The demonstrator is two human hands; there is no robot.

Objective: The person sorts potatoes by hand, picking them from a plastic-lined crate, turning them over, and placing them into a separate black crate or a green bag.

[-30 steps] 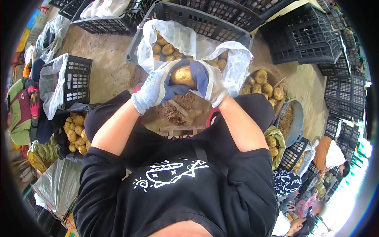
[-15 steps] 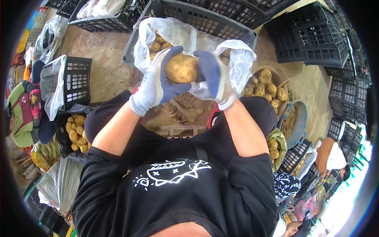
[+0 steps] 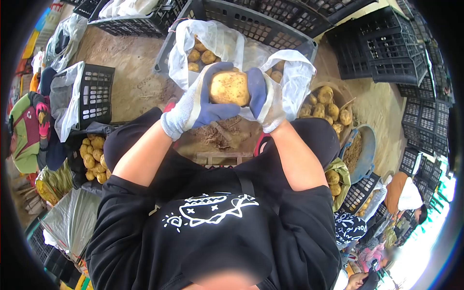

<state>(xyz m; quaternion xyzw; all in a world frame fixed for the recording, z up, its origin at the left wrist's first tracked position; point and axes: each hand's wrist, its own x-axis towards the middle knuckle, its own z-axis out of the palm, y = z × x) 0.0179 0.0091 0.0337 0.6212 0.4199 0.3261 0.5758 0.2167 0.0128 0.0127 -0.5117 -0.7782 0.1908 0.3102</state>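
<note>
A large pale-brown potato (image 3: 229,88) is between my two gloved hands, above the near edge of a plastic-lined crate. My left hand (image 3: 205,99), in a grey and blue work glove, curls round its left side with the thumb over the top and fingers beneath. On the other side, my right hand (image 3: 265,96) presses its blue-coated fingers against the potato's right side. Just beyond, the dark crate (image 3: 164,55) has a white plastic liner (image 3: 290,63) folded over its rim, and several potatoes (image 3: 205,55) lie inside.
To the right stand a basket of potatoes (image 3: 326,108) and a blue tub (image 3: 365,150) holding loose soil. A black crate of potatoes (image 3: 92,159) is by my left knee. Stacked black crates (image 3: 377,46) rise at the upper right. Another person (image 3: 29,125) works at the far left.
The potato has turned in my hands and shifted slightly right and down. My right fingers have come in against its side.
</note>
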